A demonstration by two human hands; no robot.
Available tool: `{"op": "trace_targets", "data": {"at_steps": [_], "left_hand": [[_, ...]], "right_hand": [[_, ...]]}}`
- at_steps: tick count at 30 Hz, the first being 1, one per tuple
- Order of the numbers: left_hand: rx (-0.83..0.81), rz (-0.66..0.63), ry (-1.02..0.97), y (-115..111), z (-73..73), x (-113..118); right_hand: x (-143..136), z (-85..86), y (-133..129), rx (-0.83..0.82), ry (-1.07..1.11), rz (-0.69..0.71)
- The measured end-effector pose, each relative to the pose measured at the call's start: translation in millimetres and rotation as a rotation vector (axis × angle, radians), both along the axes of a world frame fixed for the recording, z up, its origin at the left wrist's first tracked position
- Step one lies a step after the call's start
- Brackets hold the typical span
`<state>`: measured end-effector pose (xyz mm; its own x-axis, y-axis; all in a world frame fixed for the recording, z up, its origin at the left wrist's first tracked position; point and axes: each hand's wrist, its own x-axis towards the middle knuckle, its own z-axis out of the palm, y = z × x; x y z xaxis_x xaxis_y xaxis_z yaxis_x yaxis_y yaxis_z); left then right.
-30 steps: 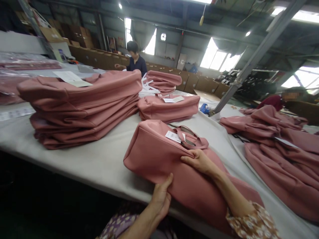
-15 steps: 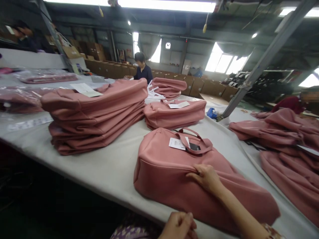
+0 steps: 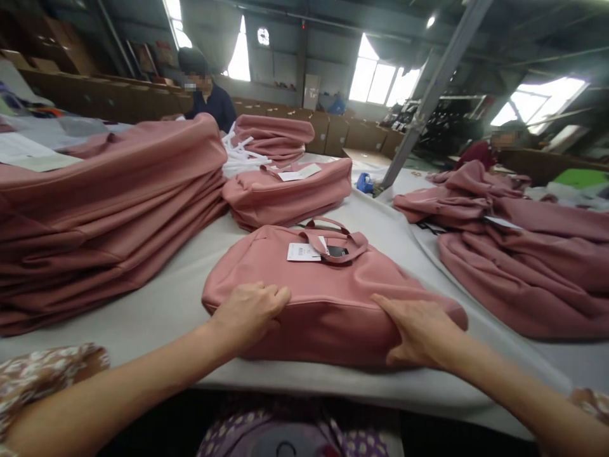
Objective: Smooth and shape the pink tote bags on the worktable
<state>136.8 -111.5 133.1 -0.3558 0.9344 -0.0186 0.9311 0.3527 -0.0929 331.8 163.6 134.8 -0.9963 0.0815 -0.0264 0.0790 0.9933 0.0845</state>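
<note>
A pink handbag lies flat on the grey table right in front of me, its handles and a white tag on top. My left hand grips the bag's near left edge. My right hand grips its near right edge, the fingers curled over the seam.
A tall stack of pink bags fills the left. Two more bags lie behind, one with a paper slip. A loose heap of pink bags spreads on the right. A person stands at the far end, another at the right.
The bag has turned square to me. My left hand came up from below the table edge onto the bag's left side, and my right hand slid to its right end.
</note>
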Motion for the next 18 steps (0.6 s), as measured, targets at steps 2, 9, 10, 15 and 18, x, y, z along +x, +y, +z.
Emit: {"op": "trace_targets", "data": {"at_steps": [2,9,10,15,18], "left_hand": [[0.019,-0.102,0.046,-11.0,-18.3,-8.1],[0.174,-0.181,0.038,-50.1,-96.1,-27.5],[0.15,-0.165,0.017,-51.7,-98.9,-27.9],[0.109,-0.052,-0.013,-58.1,-89.8,-34.5],[0.08,-0.055,-0.009,-66.8,-90.9,-45.4]], "right_hand": [[15.8,-26.1,-0.3,0.062,0.183,0.015],[14.2,-107.5,4.6,0.223,0.557,0.262],[11.4,-112.0,5.6,0.216,0.562,0.256],[15.3,-104.8,-5.5,0.181,0.581,0.183],[31.7,-78.9,-8.5,0.134,0.512,0.224]]}}
